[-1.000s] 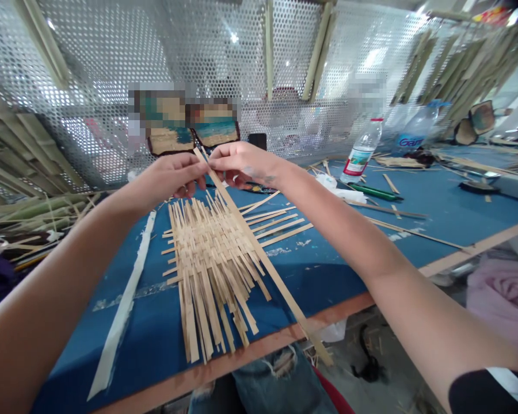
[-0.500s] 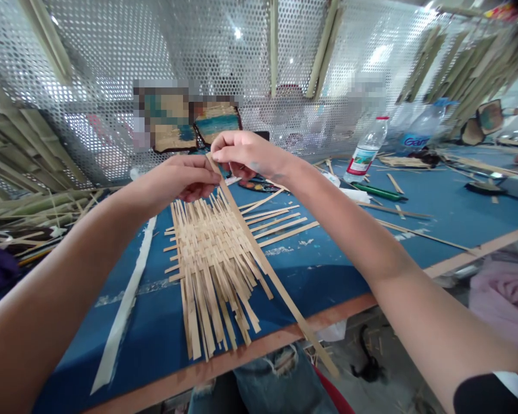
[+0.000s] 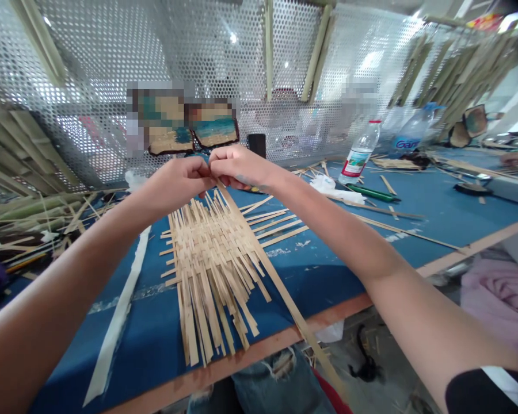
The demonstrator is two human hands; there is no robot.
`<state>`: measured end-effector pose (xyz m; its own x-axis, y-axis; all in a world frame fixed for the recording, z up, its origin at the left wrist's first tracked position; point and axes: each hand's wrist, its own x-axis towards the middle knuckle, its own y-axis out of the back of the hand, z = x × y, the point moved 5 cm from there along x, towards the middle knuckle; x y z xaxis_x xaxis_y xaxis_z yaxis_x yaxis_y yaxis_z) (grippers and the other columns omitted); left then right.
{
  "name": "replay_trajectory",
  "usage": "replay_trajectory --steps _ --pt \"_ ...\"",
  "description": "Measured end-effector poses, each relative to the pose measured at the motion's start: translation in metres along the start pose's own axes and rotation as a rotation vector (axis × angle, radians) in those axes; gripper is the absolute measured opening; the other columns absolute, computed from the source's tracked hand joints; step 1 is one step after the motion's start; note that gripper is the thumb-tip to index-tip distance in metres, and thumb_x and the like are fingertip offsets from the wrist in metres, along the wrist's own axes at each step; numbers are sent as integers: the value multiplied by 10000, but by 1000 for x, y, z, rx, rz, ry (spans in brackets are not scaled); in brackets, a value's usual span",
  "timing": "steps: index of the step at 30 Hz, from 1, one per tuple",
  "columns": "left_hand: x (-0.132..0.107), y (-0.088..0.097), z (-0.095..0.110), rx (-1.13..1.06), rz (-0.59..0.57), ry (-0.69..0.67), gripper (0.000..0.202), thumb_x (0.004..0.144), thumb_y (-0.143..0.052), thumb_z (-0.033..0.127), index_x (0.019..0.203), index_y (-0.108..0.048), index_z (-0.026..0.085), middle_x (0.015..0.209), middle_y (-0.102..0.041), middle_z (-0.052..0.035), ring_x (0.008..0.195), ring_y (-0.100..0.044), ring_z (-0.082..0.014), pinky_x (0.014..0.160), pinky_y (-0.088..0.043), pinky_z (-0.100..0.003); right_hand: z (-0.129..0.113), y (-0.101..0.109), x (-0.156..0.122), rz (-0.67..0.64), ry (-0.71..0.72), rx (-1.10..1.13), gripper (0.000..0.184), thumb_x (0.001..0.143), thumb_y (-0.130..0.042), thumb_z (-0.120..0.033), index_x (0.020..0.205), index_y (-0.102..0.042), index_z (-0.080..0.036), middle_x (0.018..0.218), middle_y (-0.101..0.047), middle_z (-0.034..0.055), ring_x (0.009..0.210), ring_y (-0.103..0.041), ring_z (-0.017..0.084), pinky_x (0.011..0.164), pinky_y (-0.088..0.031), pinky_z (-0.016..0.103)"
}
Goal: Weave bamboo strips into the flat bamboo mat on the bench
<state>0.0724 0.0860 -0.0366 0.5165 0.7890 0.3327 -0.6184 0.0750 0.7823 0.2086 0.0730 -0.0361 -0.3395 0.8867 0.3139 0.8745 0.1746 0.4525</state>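
Item: my left hand [image 3: 179, 181], fingers curled shut, pinching the top end of a long bamboo strip [image 3: 273, 275] at the far edge of the work; thumb and fingertips pressed together, knuckles facing me. Item: my right hand [image 3: 237, 167], likewise closed in a pinch on the same strip end, touching my left hand fingertip to fingertip. Item: the long bamboo strip itself, running from my pinch diagonally toward me and to my right, lying along the right border of the woven mat [image 3: 209, 261] and passing over the near table edge. Item: the woven mat, pale bamboo slats interlaced in its middle, loose ends fanning out toward me and to both sides, lying flat on the blue table [image 3: 341, 270] directly below my hands. Item: a white strip [image 3: 121, 313] on the table to the left of the mat, apart from it. Item: a plastic water bottle [image 3: 360, 152] with a red cap, upright, well off to my right near the perforated metal screen [image 3: 112, 57] that backs the table. Item: a green marker-like stick [image 3: 373, 194] lying just in front of that bottle. Item: loose bamboo slats [image 3: 34, 215] heaped at the left end of the table, and further single slats scattered over the right half.
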Motion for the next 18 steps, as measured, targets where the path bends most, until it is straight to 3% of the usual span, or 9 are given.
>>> replay_trajectory --steps 6,12,15,18 --pt "-1 -2 -2 -152 146 -64 91 781 -664 256 725 -627 194 626 -550 14 617 -477 -144 584 -332 -303 9 -3 6 6 -47 137 234 925 -477 -120 702 -480 -189 492 -448 -62 359 -318 57 306 -206 151" --pt "-13 2 15 -84 238 -116 145 832 -659 267 717 -588 213 655 -536 17 627 -448 -143 575 -316 -300 21 -2 12 2 -30 301 234 886 -486 -109 671 -459 -195 496 -394 -65 363 -264 57 327 -173 180" --pt "-11 4 14 -98 184 -78 126 912 -629 304 835 -601 208 694 -563 19 589 -445 -123 547 -319 -277 23 0 11 27 -73 314 282 924 -456 -127 660 -406 -214 478 -345 -72 361 -259 64 334 -179 187" --pt "-3 1 3 -141 55 28 152 970 -599 319 901 -601 184 736 -607 3 538 -461 -103 520 -336 -263 17 0 9 64 -71 284 252 974 -466 -164 730 -428 -213 501 -389 -70 368 -299 67 330 -182 179"
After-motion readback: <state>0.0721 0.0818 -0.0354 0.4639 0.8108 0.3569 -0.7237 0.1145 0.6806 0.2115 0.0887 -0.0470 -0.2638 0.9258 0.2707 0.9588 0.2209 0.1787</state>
